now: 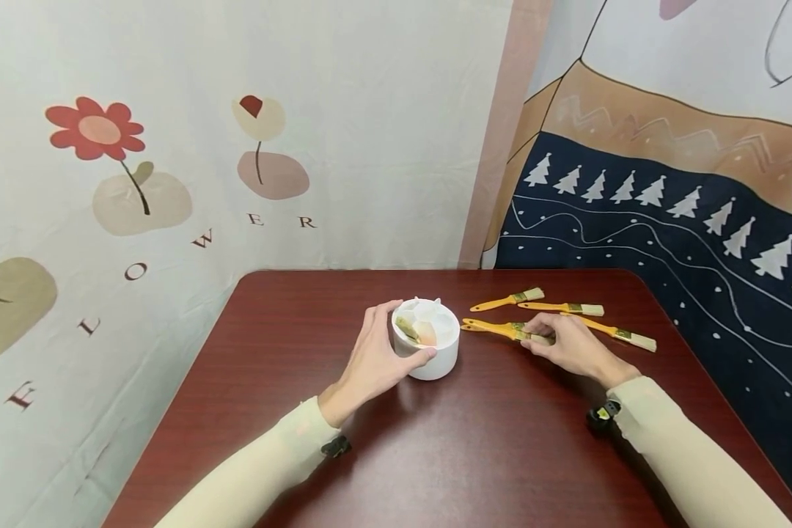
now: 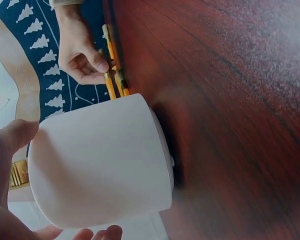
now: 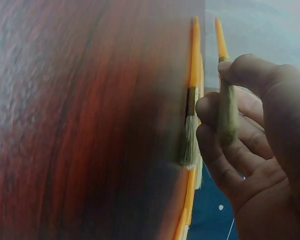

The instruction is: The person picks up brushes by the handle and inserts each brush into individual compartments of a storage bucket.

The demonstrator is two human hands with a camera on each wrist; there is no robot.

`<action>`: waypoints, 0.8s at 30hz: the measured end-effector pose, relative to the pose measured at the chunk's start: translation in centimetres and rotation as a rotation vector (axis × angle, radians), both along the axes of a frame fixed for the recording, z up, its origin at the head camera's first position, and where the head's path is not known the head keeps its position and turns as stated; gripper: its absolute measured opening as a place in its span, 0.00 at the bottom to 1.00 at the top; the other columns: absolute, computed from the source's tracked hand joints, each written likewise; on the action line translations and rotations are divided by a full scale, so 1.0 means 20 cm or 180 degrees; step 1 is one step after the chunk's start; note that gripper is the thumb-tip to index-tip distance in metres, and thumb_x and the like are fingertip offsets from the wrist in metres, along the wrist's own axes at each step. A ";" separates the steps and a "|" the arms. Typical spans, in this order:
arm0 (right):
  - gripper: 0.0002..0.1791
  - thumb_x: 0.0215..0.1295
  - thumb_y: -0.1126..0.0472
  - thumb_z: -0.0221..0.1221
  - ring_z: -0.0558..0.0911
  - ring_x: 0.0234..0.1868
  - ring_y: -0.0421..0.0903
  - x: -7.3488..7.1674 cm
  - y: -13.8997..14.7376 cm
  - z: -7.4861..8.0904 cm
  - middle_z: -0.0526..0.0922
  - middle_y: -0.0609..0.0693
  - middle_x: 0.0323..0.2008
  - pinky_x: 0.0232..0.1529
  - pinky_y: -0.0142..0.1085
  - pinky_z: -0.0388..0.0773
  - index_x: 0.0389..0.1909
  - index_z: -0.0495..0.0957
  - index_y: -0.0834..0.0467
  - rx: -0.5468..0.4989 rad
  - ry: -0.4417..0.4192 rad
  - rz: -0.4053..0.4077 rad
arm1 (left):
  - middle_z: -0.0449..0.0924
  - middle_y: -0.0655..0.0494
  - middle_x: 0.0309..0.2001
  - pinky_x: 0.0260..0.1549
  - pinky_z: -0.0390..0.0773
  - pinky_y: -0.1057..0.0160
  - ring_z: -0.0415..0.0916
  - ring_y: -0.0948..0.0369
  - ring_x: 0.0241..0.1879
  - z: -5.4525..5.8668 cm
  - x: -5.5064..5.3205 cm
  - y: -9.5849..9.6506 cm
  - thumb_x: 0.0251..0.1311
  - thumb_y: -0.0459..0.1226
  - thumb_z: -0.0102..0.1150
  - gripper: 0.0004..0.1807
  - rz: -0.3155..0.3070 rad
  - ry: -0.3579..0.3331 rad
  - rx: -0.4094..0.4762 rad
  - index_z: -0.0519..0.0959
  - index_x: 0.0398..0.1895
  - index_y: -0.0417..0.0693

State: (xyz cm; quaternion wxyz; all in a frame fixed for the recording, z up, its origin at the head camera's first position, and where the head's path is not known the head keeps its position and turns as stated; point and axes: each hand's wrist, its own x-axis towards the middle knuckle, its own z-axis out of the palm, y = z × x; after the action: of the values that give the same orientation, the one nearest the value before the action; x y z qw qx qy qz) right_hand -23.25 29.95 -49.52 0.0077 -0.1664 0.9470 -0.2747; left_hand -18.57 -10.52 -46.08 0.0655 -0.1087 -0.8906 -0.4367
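Note:
My left hand grips a white round holder by its side, thumb in front and fingers behind. The holder stands upright on the table, its top divided into compartments, with two small pointed tips on the far rim. A brush with a gold ferrule stands bristles up in it; its handle is hidden inside. To the right, my right hand pinches a yellow-handled paintbrush around the ferrule, its handle pointing toward the holder. Right beside that brush, another paintbrush lies on the table.
More yellow-handled brushes lie at the table's back right: one brush farthest back, a second brush beside it, a third brush behind my right hand. A patterned curtain hangs beyond the dark red table.

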 end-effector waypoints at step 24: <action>0.18 0.74 0.50 0.81 0.79 0.37 0.44 0.06 -0.04 0.09 0.95 0.55 0.60 0.37 0.33 0.76 0.61 0.93 0.47 -0.0740 0.0129 -0.0449 | 0.75 0.41 0.77 0.77 0.81 0.41 0.79 0.43 0.74 0.00 -0.02 0.00 0.59 0.51 0.88 0.55 -0.0131 -0.0053 0.0124 0.68 0.84 0.43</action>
State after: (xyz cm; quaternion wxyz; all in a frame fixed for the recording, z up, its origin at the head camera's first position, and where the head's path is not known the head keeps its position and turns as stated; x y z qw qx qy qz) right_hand -21.97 29.15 -47.71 -0.0501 -0.1047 0.9181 -0.3790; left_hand -19.03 -10.50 -45.98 0.0512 -0.1220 -0.8800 -0.4561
